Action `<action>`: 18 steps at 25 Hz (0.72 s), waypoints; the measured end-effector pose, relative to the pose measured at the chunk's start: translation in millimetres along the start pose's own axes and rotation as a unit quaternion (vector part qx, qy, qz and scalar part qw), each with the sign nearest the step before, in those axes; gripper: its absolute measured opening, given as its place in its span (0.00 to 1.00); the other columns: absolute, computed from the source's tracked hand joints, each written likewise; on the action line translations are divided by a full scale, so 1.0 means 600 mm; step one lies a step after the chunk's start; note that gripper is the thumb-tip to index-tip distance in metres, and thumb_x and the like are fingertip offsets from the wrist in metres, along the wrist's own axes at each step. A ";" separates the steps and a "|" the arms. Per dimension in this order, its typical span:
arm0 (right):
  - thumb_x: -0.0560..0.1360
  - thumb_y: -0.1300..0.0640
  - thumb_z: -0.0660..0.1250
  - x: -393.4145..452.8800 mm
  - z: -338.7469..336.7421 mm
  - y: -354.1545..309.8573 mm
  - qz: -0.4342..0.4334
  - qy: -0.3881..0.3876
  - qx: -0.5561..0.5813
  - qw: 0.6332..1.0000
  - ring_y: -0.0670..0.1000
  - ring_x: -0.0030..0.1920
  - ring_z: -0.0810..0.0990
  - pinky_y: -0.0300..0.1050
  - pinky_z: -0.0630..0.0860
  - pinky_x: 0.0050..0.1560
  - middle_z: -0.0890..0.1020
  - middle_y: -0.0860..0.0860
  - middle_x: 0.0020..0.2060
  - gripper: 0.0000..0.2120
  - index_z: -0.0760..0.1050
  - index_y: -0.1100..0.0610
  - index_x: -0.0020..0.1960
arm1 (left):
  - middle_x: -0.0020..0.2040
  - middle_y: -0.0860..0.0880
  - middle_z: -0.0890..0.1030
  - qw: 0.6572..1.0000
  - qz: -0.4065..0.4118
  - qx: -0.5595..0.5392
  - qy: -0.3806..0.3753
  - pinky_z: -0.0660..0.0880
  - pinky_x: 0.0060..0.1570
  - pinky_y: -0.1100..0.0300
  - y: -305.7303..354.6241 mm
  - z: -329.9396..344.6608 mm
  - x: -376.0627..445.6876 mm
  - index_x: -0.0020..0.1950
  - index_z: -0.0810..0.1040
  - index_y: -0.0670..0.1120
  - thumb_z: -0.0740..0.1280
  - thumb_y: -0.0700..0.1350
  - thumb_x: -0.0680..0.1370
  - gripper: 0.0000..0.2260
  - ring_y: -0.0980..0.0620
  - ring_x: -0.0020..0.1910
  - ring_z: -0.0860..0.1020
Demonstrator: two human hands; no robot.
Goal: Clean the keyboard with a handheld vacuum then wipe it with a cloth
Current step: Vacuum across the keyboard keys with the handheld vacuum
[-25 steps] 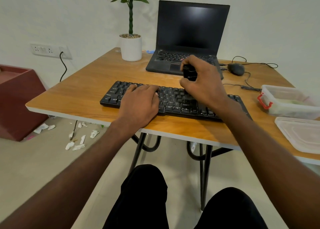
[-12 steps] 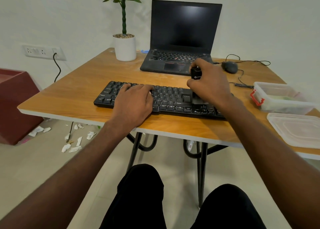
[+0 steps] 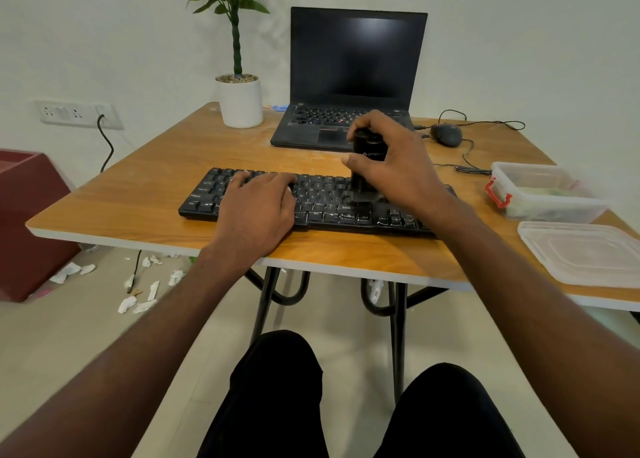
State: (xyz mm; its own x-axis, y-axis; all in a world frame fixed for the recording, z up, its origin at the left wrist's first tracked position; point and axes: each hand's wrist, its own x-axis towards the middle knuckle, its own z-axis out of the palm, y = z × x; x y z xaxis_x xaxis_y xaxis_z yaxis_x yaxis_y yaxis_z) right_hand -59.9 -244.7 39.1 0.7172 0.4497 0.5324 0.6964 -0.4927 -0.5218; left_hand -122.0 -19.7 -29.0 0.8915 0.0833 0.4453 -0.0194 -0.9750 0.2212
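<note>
A black keyboard (image 3: 329,211) lies across the wooden table (image 3: 138,194), near its front edge. My left hand (image 3: 258,208) rests flat on the keyboard's left half, fingers straight. My right hand (image 3: 394,166) grips a small black handheld vacuum (image 3: 367,159), held upright with its lower end on the keys right of the middle. No cloth is in sight.
Behind the keyboard stand an open black laptop (image 3: 353,76), a white potted plant (image 3: 240,101) and a wired mouse (image 3: 446,134). At the right sit a clear plastic box with a red clip (image 3: 540,194) and its lid (image 3: 581,253). Paper scraps (image 3: 138,291) litter the floor.
My right hand has slid the vacuum along the keys and now holds it more upright, with more of its body showing. The left hand stays on the keyboard.
</note>
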 end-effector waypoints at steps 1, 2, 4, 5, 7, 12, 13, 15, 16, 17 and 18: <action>0.77 0.53 0.74 -0.003 0.001 0.001 -0.002 -0.015 0.019 1.000 0.47 0.58 0.78 0.46 0.82 0.55 0.77 0.43 0.56 0.15 0.74 0.48 0.61 | 0.68 0.48 0.82 1.000 0.000 -0.001 0.001 0.57 0.80 0.42 0.001 -0.001 0.000 0.74 0.76 0.49 0.55 0.48 0.87 0.18 0.49 0.68 0.78; 0.77 0.53 0.74 -0.007 -0.001 0.003 0.002 -0.018 0.010 1.000 0.47 0.57 0.78 0.47 0.83 0.55 0.77 0.42 0.55 0.15 0.74 0.47 0.61 | 0.68 0.48 0.82 1.000 0.000 0.000 0.002 0.57 0.80 0.41 0.001 -0.002 -0.001 0.74 0.76 0.49 0.55 0.48 0.87 0.18 0.49 0.68 0.78; 0.76 0.54 0.73 -0.013 -0.009 0.015 0.029 0.033 -0.028 0.999 0.48 0.56 0.79 0.50 0.84 0.55 0.77 0.44 0.55 0.16 0.73 0.47 0.61 | 0.68 0.48 0.82 1.000 -0.001 -0.001 0.001 0.57 0.80 0.41 0.000 -0.002 -0.002 0.74 0.76 0.49 0.55 0.48 0.87 0.18 0.49 0.68 0.78; 0.77 0.55 0.73 -0.019 -0.016 0.023 0.052 0.073 -0.019 0.996 0.48 0.56 0.80 0.48 0.84 0.54 0.77 0.45 0.56 0.18 0.72 0.48 0.63 | 0.67 0.48 0.83 1.000 -0.001 -0.004 0.001 0.57 0.80 0.42 0.001 -0.003 -0.003 0.73 0.76 0.49 0.55 0.48 0.87 0.18 0.49 0.67 0.79; 0.78 0.55 0.73 -0.040 -0.029 0.033 0.094 0.138 0.041 0.985 0.45 0.55 0.79 0.36 0.82 0.51 0.75 0.46 0.59 0.21 0.67 0.51 0.66 | 0.65 0.48 0.84 1.000 0.005 -0.014 0.013 0.59 0.79 0.42 0.005 -0.004 -0.005 0.71 0.77 0.48 0.55 0.48 0.87 0.17 0.49 0.65 0.80; 0.81 0.50 0.69 -0.089 -0.041 0.065 0.061 0.275 0.057 0.958 0.43 0.60 0.77 0.38 0.78 0.58 0.76 0.51 0.61 0.19 0.67 0.53 0.67 | 0.59 0.50 0.85 0.998 0.031 -0.001 0.048 0.62 0.75 0.44 0.022 -0.014 -0.011 0.66 0.80 0.49 0.58 0.51 0.87 0.14 0.49 0.59 0.81; 0.82 0.50 0.69 -0.095 -0.041 0.071 0.047 0.297 0.049 0.952 0.46 0.60 0.76 0.39 0.76 0.59 0.75 0.52 0.61 0.18 0.69 0.55 0.67 | 0.58 0.50 0.85 0.998 0.034 -0.007 0.050 0.63 0.75 0.44 0.032 -0.015 -0.013 0.65 0.80 0.49 0.58 0.52 0.87 0.14 0.50 0.58 0.81; 0.82 0.52 0.69 -0.103 -0.039 0.075 0.036 0.322 0.035 0.945 0.47 0.61 0.76 0.37 0.74 0.58 0.76 0.54 0.62 0.18 0.72 0.57 0.69 | 0.57 0.52 0.85 0.997 0.045 -0.033 0.054 0.63 0.74 0.45 0.064 -0.013 -0.013 0.64 0.80 0.50 0.59 0.53 0.87 0.14 0.51 0.57 0.81; 0.82 0.52 0.69 -0.104 -0.037 0.075 0.036 0.324 0.033 0.945 0.48 0.61 0.76 0.38 0.74 0.57 0.77 0.53 0.62 0.18 0.73 0.56 0.69 | 0.56 0.53 0.85 0.996 0.056 -0.040 0.054 0.63 0.74 0.46 0.082 -0.009 -0.010 0.64 0.81 0.51 0.59 0.54 0.87 0.14 0.52 0.56 0.81; 0.82 0.51 0.69 -0.104 -0.036 0.076 0.037 0.321 0.030 0.946 0.48 0.61 0.77 0.40 0.75 0.57 0.78 0.52 0.62 0.18 0.73 0.55 0.70 | 0.56 0.54 0.85 0.995 0.066 -0.044 0.053 0.63 0.74 0.46 0.099 -0.004 -0.004 0.64 0.81 0.51 0.59 0.54 0.87 0.14 0.53 0.56 0.81; 0.82 0.50 0.69 -0.105 -0.034 0.077 0.036 0.313 0.030 0.948 0.48 0.61 0.78 0.41 0.76 0.56 0.79 0.51 0.62 0.18 0.74 0.54 0.70 | 0.56 0.54 0.85 0.995 0.073 -0.048 0.050 0.64 0.73 0.46 0.113 0.003 0.003 0.64 0.81 0.51 0.58 0.55 0.87 0.15 0.53 0.56 0.80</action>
State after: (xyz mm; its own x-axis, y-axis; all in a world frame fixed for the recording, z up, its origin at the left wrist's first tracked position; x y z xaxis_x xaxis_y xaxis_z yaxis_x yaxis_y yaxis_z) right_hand -73.5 -310.6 -4.9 0.6184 -0.1238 0.7761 0.6602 -0.4539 -0.5985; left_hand -120.9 -85.8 -14.7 0.8270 -0.0328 0.5613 -0.1924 -0.9545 0.2278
